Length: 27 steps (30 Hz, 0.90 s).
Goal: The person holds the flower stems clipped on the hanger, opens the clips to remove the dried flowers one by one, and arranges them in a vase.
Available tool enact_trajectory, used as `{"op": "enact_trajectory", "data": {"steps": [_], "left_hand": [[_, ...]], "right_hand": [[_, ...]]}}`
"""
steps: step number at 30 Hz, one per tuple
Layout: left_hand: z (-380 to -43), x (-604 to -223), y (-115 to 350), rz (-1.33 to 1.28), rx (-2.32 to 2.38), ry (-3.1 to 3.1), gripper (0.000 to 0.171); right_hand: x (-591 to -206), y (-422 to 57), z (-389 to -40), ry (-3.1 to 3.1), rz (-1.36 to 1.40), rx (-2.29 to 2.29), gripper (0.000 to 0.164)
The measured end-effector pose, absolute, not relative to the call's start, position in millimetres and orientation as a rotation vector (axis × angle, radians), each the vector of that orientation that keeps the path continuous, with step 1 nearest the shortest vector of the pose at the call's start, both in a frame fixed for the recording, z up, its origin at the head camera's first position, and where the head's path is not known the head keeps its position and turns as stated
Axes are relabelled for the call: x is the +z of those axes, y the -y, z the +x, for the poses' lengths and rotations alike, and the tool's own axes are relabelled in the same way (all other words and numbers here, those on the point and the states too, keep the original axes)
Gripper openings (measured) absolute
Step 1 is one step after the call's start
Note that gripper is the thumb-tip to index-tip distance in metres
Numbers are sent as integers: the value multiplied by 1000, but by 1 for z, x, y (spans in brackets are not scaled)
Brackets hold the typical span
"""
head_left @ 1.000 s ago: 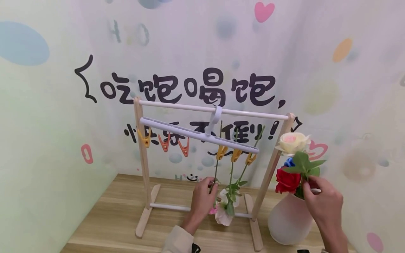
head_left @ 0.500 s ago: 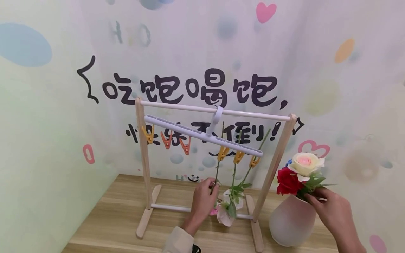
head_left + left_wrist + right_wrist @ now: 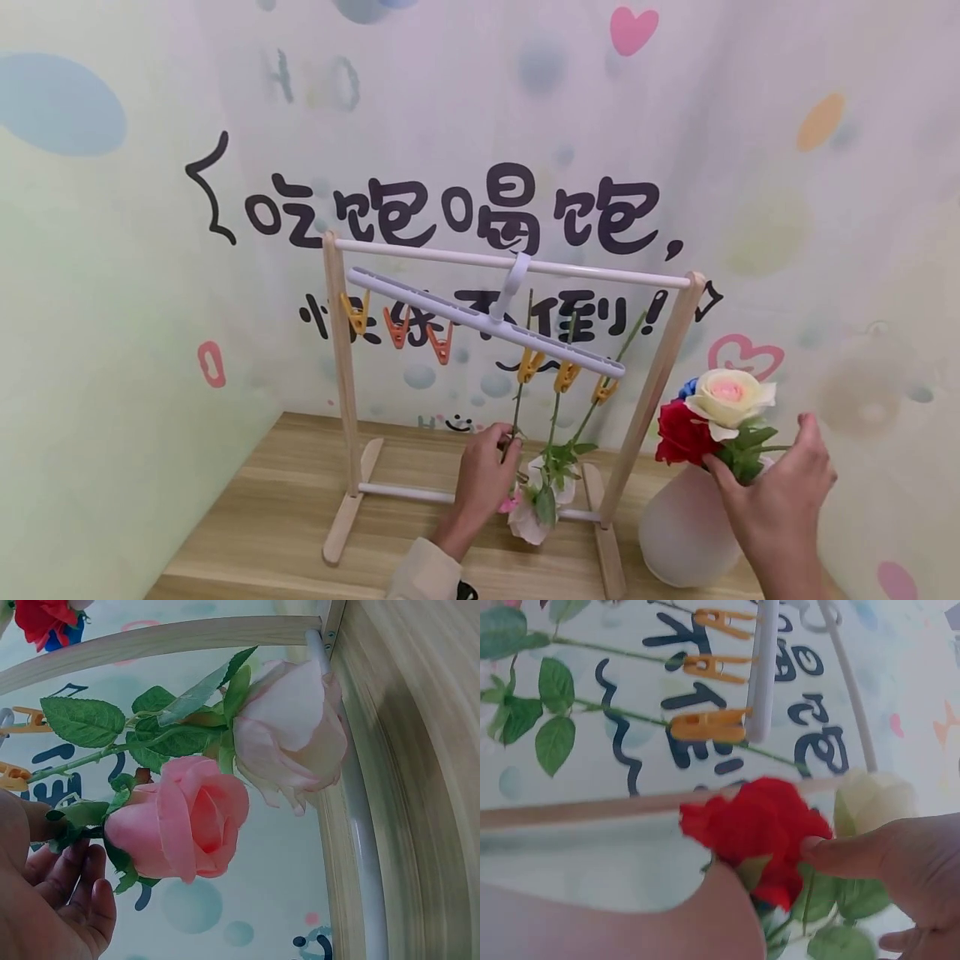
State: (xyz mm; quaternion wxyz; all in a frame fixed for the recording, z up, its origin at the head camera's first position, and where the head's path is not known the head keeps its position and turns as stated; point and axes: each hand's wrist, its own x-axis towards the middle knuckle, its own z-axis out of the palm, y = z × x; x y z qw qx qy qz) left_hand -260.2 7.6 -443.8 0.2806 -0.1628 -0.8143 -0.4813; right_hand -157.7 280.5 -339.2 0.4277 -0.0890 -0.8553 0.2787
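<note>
My left hand [image 3: 487,479] pinches the stem of a pink rose [image 3: 187,821], just under its bloom, as the left wrist view shows. That rose hangs head down from a yellow clip [image 3: 531,365] on a pale hanger [image 3: 480,321]. Beside it hang two more flowers, among them a pale pink rose [image 3: 289,727]. At the right, my right hand [image 3: 783,492] is spread beside a white vase [image 3: 682,529], its thumb at a red rose [image 3: 684,433]. A cream rose [image 3: 727,396] and a blue flower [image 3: 687,388] also stand in the vase.
The hanger hooks over the top bar of a wooden rack [image 3: 341,367] on the wood-grain table [image 3: 255,492]. A yellow clip [image 3: 356,315] and two orange clips [image 3: 397,327] hang at its left half. A printed curtain [image 3: 450,100] stands behind.
The cream rose has come down into the vase, and my right hand has let go of its stem and spread its fingers. My left hand keeps its hold on the pink rose's stem.
</note>
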Motion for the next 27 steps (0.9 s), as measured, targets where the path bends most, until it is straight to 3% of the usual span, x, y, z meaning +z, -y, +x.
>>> {"op": "enact_trajectory", "data": {"steps": [4, 13, 20, 27], "left_hand": [[-259, -444, -8, -452, -1284, 2172, 10], [-260, -443, -7, -420, -1299, 2220, 12], [-259, -443, -8, -445, -1297, 2212, 11], [-259, -441, -6, -437, -1291, 2214, 8]], "right_hand": [[-334, -257, -155, 1921, -3, 563, 95], [-346, -173, -191, 1796, 474, 592, 28], [-367, -129, -243, 2031, 360, 783, 28], [-357, -106, -270, 1936, 258, 900, 31]]}}
